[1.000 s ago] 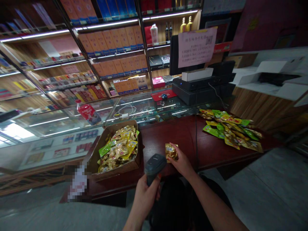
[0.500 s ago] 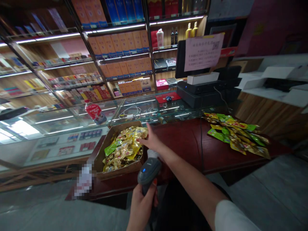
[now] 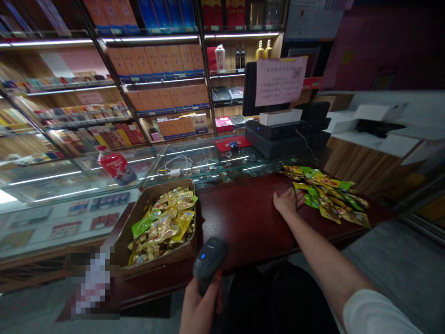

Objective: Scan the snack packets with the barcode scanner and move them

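Note:
My left hand (image 3: 199, 304) is wrapped round the handle of a dark grey barcode scanner (image 3: 210, 259) with a lit blue light, at the bottom middle. On the dark red table, my right hand (image 3: 288, 202) lies with fingers apart and palm partly turned up, holding nothing that I can see. A thin black cable passes at its fingers; whether they touch it I cannot tell. Just right of those fingertips lies a spread of small gold, yellow and green snack packets (image 3: 328, 195). Left of the scanner, a cardboard box (image 3: 121, 246) holds many similar snack packets (image 3: 165, 222).
Behind the table runs a glass display counter (image 3: 194, 150) with a red-labelled bottle (image 3: 116, 166), a white cable and a mouse (image 3: 233, 145) on it. A monitor with a taped paper sheet (image 3: 281, 82) stands on dark equipment (image 3: 278, 139). Stocked shelves line the back.
My right hand has moved right, from the edge of the cardboard box to beside the spread packets. My left hand still holds the scanner. The view has shifted to the right.

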The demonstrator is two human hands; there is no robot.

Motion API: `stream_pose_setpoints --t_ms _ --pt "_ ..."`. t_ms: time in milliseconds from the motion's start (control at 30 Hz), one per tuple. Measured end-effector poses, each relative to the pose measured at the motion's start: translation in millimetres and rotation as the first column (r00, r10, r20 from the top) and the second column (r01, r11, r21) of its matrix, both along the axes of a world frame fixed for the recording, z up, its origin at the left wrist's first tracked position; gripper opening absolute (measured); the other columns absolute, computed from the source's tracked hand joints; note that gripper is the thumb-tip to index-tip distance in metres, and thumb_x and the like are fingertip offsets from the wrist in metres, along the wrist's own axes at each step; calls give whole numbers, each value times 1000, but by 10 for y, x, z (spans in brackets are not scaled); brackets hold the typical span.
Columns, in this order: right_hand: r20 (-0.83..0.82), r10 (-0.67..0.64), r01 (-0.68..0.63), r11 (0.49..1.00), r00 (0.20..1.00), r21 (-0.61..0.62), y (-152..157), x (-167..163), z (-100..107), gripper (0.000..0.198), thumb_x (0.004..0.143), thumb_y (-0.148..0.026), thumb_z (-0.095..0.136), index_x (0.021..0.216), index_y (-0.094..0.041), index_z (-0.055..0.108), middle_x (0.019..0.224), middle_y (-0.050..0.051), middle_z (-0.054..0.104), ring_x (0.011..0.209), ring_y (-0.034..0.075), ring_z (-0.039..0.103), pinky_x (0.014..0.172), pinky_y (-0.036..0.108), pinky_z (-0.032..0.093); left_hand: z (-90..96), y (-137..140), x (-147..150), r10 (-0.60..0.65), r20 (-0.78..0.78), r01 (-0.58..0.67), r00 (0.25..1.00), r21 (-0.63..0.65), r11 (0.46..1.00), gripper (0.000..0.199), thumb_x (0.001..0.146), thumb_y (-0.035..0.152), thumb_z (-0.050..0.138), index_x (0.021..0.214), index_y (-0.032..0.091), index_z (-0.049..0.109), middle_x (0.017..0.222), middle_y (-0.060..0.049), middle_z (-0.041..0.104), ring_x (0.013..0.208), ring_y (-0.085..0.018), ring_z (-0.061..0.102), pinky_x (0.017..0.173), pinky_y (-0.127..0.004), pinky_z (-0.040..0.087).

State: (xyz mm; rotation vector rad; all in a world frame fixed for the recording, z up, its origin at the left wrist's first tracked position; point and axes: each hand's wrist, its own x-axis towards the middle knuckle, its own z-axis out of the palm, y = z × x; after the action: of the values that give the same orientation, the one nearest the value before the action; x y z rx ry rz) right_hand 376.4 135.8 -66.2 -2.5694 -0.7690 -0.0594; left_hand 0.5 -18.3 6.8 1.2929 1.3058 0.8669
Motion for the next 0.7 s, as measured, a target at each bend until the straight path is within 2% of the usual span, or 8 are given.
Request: stream_pose_setpoints --t_ms 67,133,267,333,400,500,633,700 --pt "26 68 -66 995 997 -75 -99 -59 12 79 96 -44 43 151 11 28 156 38 26 148 46 21 116 63 13 21 -2 50 -11 3 11 1000 -14 1000 56 75 70 66 55 18 57 41 0 53 42 -13 48 48 -24 39" --pt "102 239 -228 967 966 -112 -200 -308 35 73 97 -42 42 150 9 33 155 34 33 146 44 27 116 58 19 53 -20 101 13 17 -12 1000 -27 1000 55 72 70 67 56 18 57 40 0 52 40 -12 46 45 -24 37" --pt "207 604 -577 797 770 -179 -426 -891 113 48 97 -17 40 142 -6 51 142 22 55 130 31 49 107 41 36 121 -81 144 -1 37 2 999 -47 999 49 71 64 71 58 18 57 40 1 52 39 -12 47 45 -23 37" --pt "185 687 -651 726 703 -223 -509 -1022 185 43 95 -8 40 133 -13 59 129 17 64 116 27 57 99 35 41 153 -108 129 7 37 -5 999 -55 998 47 71 61 72 58 18 57 40 1 53 38 -11 47 44 -22 37" --pt "177 707 -667 706 685 -238 -540 -1022 265 34 95 -12 46 122 -17 67 122 15 66 110 27 59 95 36 43 183 -129 104 31 37 -29 999 -57 998 47 70 60 73 58 18 56 39 1 52 37 -11 46 44 -22 36" --pt "156 686 -667 728 711 -161 -519 -904 337 20 89 -23 65 106 -16 70 123 17 64 117 32 56 97 42 42 224 -151 86 23 52 -20 998 -56 998 46 71 59 73 59 18 57 40 1 53 38 -11 47 45 -22 37" --pt "23 692 -692 722 721 -16 -508 -831 254 29 82 -21 72 110 -15 65 105 14 71 102 28 66 90 38 48 269 -170 140 22 56 -18 998 -71 997 46 69 59 73 57 18 56 39 1 52 36 -11 46 43 -22 36" --pt "-38 715 -702 693 698 160 -544 -879 135 38 80 -20 71 116 -20 62 105 9 72 96 24 69 86 34 51 283 -171 181 27 56 -23 998 -78 997 45 67 57 74 55 18 55 38 1 51 35 -10 45 42 -22 35"
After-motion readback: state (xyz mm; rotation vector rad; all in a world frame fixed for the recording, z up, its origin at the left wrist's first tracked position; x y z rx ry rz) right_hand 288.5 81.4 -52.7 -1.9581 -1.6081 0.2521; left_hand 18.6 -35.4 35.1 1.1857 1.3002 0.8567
